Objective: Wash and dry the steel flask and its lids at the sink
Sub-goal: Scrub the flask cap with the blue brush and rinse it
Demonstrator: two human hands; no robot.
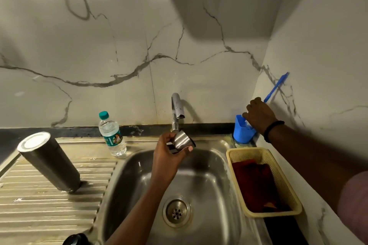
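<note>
Holding: your left hand (169,151) has its fingers and thumb curled round the small shiny steel cup lid (182,140), right over the steel sink bowl (199,177) and just below the curved chrome tap (176,109). I think you keep it there so drips fall in the bowl and water can reach it. No water shows from the tap.
Reaching: your right hand (258,114) is at the blue plastic holder (242,130) in the corner, and its fingers look closed on the long blue brush (276,86). The bristle end is hidden, so I cannot tell how tight the hold is. My guess is you want the brush to scrub the lid.
Flask: the tall steel flask (48,162) stands upside down on the ridged steel draining board (49,211), well apart from the lid, likely so water runs out.
Other lid: a dark round thing (76,239) sits at the bottom edge; I cannot tell what it is.
Drying: a dark red cloth (256,183) lies in the pale yellow plastic basket (286,189) beside the sink.
Room: a clear water bottle with a green cap (112,135) stands by the tap. The white marble wall (119,45) has grey veins, and the light is dim.
</note>
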